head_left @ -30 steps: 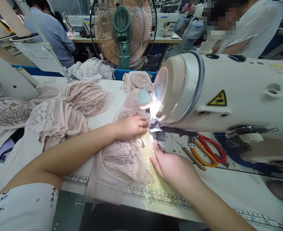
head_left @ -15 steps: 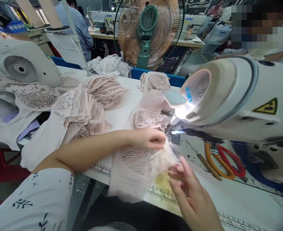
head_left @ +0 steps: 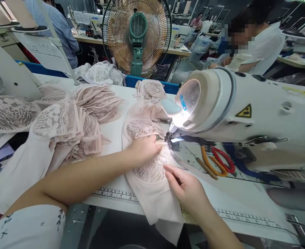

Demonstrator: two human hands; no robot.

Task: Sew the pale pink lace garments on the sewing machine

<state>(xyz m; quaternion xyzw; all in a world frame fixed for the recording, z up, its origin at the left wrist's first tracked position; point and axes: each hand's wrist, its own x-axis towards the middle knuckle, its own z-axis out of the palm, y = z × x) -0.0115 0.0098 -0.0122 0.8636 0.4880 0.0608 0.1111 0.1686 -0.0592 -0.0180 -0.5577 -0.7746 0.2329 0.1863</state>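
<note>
A pale pink lace bra (head_left: 152,193) lies under the lit needle area of a white sewing machine (head_left: 214,103), its lower part hanging over the table's front edge. Close to the presser foot (head_left: 168,137), my left hand (head_left: 145,150) is closed on the bra's fabric, fingertips just left of the foot. My right hand (head_left: 187,186) pinches the bra's right edge nearer to me, thumb and forefinger together beside the lace cup. The exact fold between my left fingers is hidden.
Orange-handled snips (head_left: 211,162) and red-handled scissors (head_left: 226,160) lie right of the needle. More pink lace pieces (head_left: 87,117) are heaped on the left. A printed ruler (head_left: 116,195) runs along the front edge. Behind stand a large fan (head_left: 137,38) and a co-worker (head_left: 261,45).
My right hand, earlier apart from the cloth with fingers spread, now pinches the bra's edge. The near part of the bra has straightened and swung rightward. The camera view has turned right.
</note>
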